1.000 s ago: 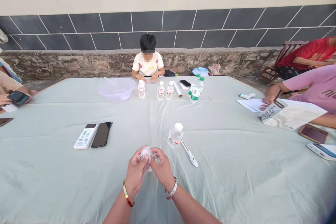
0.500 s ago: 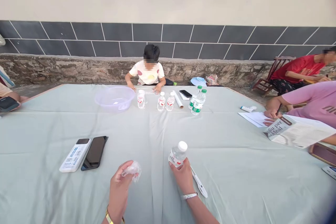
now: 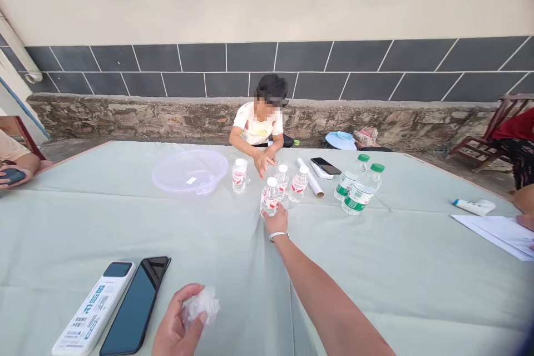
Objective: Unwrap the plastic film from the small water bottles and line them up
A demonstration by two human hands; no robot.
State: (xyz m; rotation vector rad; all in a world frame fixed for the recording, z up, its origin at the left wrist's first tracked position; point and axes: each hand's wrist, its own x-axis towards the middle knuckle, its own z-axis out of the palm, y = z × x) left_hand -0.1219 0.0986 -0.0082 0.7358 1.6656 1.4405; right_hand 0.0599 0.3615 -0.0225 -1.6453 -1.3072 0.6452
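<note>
Stretched far across the table, my right hand (image 3: 277, 219) grips a small clear water bottle (image 3: 269, 198) with a white cap, held upright around its lower part. Just beyond it stand two matching bottles, one behind it (image 3: 281, 182) and one to its right (image 3: 298, 184). Another small bottle (image 3: 239, 176) stands to the left, near the purple basin. Close to me, my left hand (image 3: 180, 320) is closed on a crumpled ball of clear plastic film (image 3: 202, 308).
A translucent purple basin (image 3: 217, 173) lies at the far left. Two green-capped bottles (image 3: 361, 194), a white roll (image 3: 314, 181) and a phone (image 3: 326, 166) are at the right. Near me lie a white power bank (image 3: 94, 311) and a black phone (image 3: 136, 306). A person (image 3: 261, 125) sits opposite.
My right hand has carried the bottle forward to the other small bottles. My left hand keeps the film. The person opposite has raised their hands towards the bottles. The view has shifted.
</note>
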